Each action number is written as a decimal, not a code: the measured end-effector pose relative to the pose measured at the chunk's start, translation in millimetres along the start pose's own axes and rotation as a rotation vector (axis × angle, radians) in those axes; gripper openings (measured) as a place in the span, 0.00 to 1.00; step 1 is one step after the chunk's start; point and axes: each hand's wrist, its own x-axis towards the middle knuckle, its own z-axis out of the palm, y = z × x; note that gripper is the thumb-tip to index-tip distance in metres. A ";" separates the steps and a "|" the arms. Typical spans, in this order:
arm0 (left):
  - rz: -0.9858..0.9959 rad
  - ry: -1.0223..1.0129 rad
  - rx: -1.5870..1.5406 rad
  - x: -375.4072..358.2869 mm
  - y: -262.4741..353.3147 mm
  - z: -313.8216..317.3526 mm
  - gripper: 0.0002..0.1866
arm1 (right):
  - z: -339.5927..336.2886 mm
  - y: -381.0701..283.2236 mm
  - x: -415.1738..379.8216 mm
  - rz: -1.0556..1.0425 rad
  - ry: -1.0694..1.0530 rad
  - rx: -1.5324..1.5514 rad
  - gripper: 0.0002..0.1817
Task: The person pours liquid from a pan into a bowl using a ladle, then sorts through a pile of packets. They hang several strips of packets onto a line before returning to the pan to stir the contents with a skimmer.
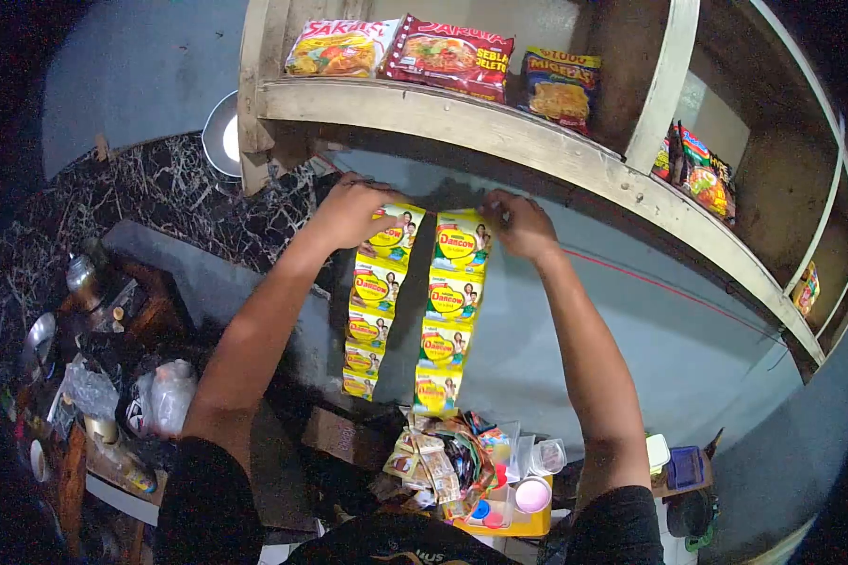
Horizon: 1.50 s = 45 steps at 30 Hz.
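Two strips of yellow Dancow milk powder sachets hang side by side below the wooden shelf. My left hand (356, 213) pinches the top of the left sachet strip (375, 287). At the top of the right sachet strip (450, 294), my right hand (523, 224) is closed on its upper corner. Both strips dangle straight down, made of several joined sachets each, with a dark gap between them. What holds the strips above my fingers, if anything, is hidden in shadow.
Noodle packets (452, 56) stand on the wooden shelf (443, 108) overhead. A red string (669, 294) runs below it. Underneath are a pile of sachets (429, 466) and plastic tubs (532, 494). Bottles and plastic bags (165, 400) crowd the left side.
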 end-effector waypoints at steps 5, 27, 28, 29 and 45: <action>0.026 -0.091 0.110 4.0 4.2 -13.7 0.15 | -1.1 -4.5 -12.2 -0.029 -0.237 0.029 0.17; -0.080 -0.233 0.095 19.3 -27.9 -59.8 0.12 | 41.2 -51.2 1.4 -0.074 -0.051 0.306 0.13; -0.077 -0.239 0.094 19.9 -32.0 -55.8 0.12 | 42.0 -55.7 2.1 -0.068 -0.051 0.309 0.13; -0.067 -0.233 0.123 19.6 -36.0 -53.7 0.12 | 42.6 -61.8 3.1 -0.039 -0.063 0.289 0.14; 0.022 -0.026 0.246 -13.4 -27.8 -28.2 0.19 | 46.6 -80.1 -8.8 -0.177 0.016 0.035 0.17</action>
